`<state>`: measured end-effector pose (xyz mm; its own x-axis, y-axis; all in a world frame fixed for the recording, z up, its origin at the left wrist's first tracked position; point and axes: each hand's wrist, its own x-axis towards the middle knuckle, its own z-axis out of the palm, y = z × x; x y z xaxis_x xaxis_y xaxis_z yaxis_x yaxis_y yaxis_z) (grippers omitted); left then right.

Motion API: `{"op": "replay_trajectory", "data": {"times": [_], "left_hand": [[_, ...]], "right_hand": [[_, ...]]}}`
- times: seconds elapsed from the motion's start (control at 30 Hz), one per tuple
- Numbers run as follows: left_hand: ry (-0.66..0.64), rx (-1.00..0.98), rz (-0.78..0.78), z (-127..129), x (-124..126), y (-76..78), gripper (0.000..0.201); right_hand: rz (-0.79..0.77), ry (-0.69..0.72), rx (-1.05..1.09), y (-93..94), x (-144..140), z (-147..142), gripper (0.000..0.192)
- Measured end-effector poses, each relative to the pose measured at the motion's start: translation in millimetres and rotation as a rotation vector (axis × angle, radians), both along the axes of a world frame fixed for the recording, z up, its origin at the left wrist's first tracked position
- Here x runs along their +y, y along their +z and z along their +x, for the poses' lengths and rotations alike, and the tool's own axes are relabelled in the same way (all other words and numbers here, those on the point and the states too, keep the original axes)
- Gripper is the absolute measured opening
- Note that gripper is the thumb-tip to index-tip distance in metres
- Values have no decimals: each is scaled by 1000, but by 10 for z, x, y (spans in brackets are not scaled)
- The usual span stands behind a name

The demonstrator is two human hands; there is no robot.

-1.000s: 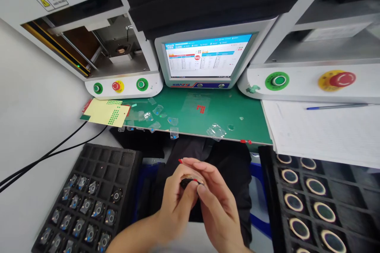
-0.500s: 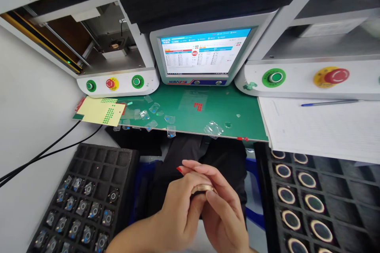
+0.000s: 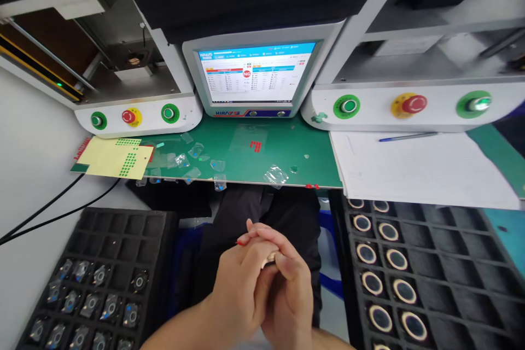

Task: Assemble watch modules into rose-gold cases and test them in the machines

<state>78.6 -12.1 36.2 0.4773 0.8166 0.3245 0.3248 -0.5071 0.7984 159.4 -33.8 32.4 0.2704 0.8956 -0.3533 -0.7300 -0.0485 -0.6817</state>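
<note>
In front of my lap, my left hand (image 3: 238,281) and my right hand (image 3: 292,287) are closed together round a small gold-rimmed part (image 3: 270,258). Only a curved bit of its gold edge shows between the fingers; the rest is hidden. My right fingers lie over the left knuckles, and the right thumb rests beside the gold edge. A red spot shows at one fingertip on the far side. The part's edge resembles the rims of the round gold-rimmed discs (image 3: 396,258) in the right-hand tray.
A black tray (image 3: 123,249) at left holds several small film-wrapped parts; another black tray (image 3: 445,268) stands at right. Behind, a green bench (image 3: 283,145) carries clear film scraps, yellow sticker sheets (image 3: 110,157), papers (image 3: 410,169) and a pen. A monitor (image 3: 250,79) reads NG between two machines.
My view has turned to the right, so the scene sits further left. My hands have closed more tightly, and less of the gold rim shows.
</note>
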Motion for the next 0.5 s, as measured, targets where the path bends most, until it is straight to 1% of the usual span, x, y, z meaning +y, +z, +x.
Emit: {"op": "replay_trajectory", "data": {"times": [0.07, 0.2, 0.33, 0.5], "left_hand": [[1, 34, 40, 15, 3, -13, 24], [5, 16, 127, 44, 9, -12, 24], [-33, 34, 116, 51, 16, 11, 23], [-23, 44, 94, 68, 5, -24, 21]], "right_hand": [[7, 0, 1, -3, -4, -1, 26], [73, 8, -17, -10, -29, 18, 27], [126, -11, -6, -5, -39, 35, 28], [132, -16, -1, -34, -40, 42, 31]]}}
